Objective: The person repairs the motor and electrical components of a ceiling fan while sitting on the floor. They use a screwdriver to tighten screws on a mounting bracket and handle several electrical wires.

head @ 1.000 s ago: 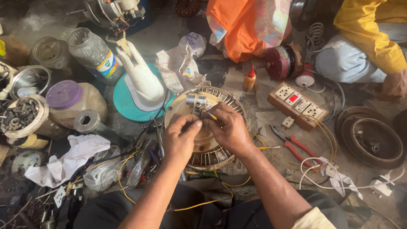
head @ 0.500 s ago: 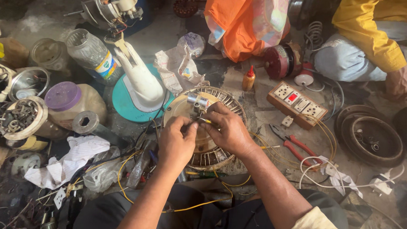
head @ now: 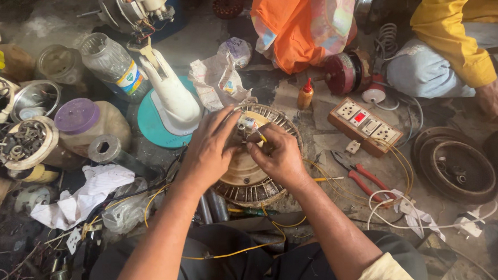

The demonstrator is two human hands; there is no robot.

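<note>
A round fan motor [head: 250, 186] with a tan centre and a finned metal rim lies on the floor in front of me. My left hand [head: 207, 150] rests on its left side, fingertips pinching near a small silver capacitor [head: 247, 122] at the top of the motor. My right hand [head: 280, 155] sits on the right side, thumb and forefinger pinched on a thin yellow wire [head: 262, 138] beside the capacitor. More yellow wires [head: 329, 178] run off the motor to the right.
A white fan stand on a teal disc [head: 169, 104], plastic jars [head: 111, 65], a bowl of metal scrap [head: 22, 141] and white rags [head: 83, 195] crowd the left. A socket board [head: 365, 124], red-handled pliers [head: 362, 177], glue bottle [head: 306, 94] and another motor housing [head: 457, 164] lie right. Two people sit beyond.
Both hands have stayed on the motor top; the fingers have shifted slightly around the capacitor and wire, my left fingers reaching further toward it.
</note>
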